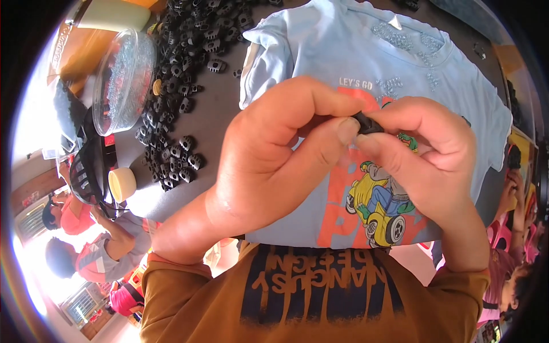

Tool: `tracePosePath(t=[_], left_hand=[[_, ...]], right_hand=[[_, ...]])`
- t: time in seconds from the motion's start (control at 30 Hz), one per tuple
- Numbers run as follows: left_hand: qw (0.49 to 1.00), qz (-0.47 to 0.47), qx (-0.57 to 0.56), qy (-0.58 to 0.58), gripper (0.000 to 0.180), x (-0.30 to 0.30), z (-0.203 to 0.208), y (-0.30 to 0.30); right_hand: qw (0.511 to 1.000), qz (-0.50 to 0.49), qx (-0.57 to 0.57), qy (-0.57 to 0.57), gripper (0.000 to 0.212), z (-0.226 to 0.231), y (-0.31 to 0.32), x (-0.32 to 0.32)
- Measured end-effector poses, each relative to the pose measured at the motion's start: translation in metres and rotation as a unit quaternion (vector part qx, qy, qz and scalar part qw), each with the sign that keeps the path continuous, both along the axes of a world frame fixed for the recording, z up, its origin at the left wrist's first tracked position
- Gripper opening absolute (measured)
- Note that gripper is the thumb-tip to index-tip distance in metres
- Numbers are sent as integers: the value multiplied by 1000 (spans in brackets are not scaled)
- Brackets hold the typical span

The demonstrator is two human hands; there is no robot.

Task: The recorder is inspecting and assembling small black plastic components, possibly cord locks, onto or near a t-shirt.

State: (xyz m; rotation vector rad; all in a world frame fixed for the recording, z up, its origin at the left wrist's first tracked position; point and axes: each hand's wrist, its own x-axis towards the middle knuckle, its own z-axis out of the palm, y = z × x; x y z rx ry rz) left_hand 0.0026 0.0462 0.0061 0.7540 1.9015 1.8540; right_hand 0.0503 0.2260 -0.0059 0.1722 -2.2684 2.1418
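Note:
A small black plastic piece [369, 123], like a half of a mini hair claw clip, is pinched between the fingertips of both hands. My left hand [274, 154] grips its left end with thumb and forefinger, and my right hand [434, 154] grips the other end the same way. The fingers cover much of it. Beneath both hands a light blue printed T-shirt [320, 54] lies spread on the table. Small clear or silvery bits [393, 38], perhaps springs, are scattered on its neck and chest.
Many similar black pieces [171, 157] are heaped left of the shirt. Beyond them stands a clear oval tub [97, 117] of shiny small bits. A pale yellow cup [122, 184] sits at the table's left edge, beside a black bag [86, 163]. Other people sit on both sides.

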Motion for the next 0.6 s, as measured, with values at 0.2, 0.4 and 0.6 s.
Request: tracePosePath(t=[0.2, 0.4, 0.6], left_hand=[[995, -4, -86, 55, 18, 0, 5, -5], [954, -25, -100, 282, 22, -5, -8, -5], [952, -21, -65, 299, 42, -7, -9, -2]], right_hand=[[990, 24, 122, 66, 15, 6, 3, 0], [941, -8, 261, 214, 16, 1, 3, -1], [994, -9, -73, -79, 12, 8, -4, 3]])
